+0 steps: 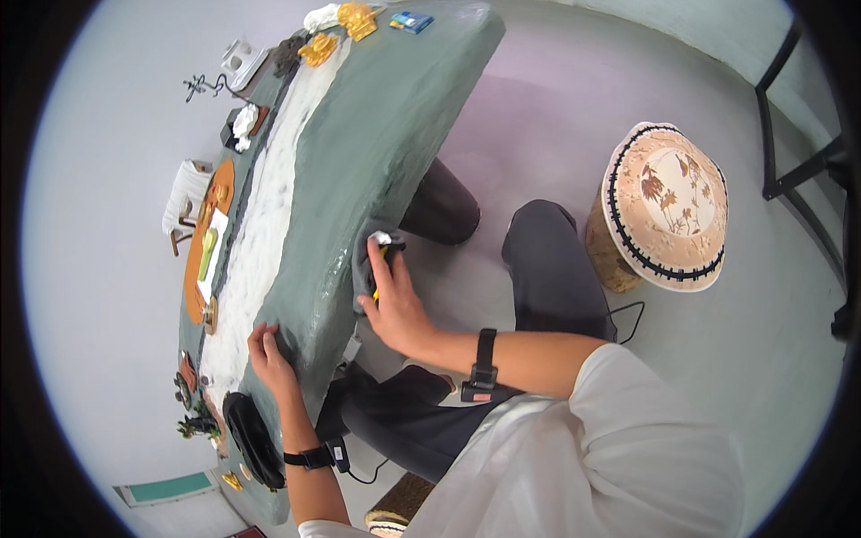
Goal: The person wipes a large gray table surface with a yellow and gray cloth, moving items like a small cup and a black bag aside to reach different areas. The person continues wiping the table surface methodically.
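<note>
My right hand (397,306) presses a dark grey cloth (363,269) with yellow and white parts against the near edge of a green stone-like table (363,134). Its fingers lie spread over the cloth and hide some of it. On the tabletop, near the white river-like band (259,222), rests my left hand (270,360) with slightly bent fingers and nothing in it. A black pouch-like case (252,440) lies on the table beside my left forearm.
An orange tea board (195,296) with a yellow-green item (207,252) lies across the white band. Gold figurines (356,21) and a blue packet (412,22) sit at one end. A cushioned stool (666,208) and a dark cylindrical table leg (444,205) stand on the floor.
</note>
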Tool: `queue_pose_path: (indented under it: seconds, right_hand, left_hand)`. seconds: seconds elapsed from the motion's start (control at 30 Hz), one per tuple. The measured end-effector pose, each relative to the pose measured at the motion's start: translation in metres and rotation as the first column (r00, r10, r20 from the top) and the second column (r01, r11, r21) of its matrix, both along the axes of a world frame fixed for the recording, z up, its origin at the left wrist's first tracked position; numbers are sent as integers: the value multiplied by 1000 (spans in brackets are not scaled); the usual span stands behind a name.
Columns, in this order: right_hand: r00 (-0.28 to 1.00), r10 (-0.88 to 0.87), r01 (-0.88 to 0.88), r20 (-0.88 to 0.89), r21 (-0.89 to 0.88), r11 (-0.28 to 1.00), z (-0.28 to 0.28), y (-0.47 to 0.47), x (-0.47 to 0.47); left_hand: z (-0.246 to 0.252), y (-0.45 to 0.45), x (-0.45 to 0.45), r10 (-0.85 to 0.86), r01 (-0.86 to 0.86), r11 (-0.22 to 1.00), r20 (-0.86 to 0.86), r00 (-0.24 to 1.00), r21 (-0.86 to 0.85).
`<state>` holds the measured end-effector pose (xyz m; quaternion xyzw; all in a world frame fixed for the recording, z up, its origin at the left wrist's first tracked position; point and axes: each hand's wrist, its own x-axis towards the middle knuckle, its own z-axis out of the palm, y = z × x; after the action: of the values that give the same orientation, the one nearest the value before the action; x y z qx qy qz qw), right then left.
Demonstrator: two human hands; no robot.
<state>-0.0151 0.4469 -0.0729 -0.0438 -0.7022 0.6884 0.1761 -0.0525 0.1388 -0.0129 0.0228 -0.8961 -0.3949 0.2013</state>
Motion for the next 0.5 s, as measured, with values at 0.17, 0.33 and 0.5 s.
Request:
queue_pose_path:
  seconds: [0.17, 0.33, 0.5]
  right_hand:
    - [984, -176, 174, -21, -58, 983, 0, 9, -28]
    - [921, -388, 387, -47, -17, 922, -9, 81, -104]
    - [858, -504, 501, 97, 56, 864, -7, 174, -177]
  left_hand:
    - [1, 1, 3, -27, 27, 1000, -2, 1000, 2]
    - [3, 3, 6, -33, 33, 999, 10, 999, -2]
    - [2, 9, 7, -44, 44, 999, -18, 999, 6]
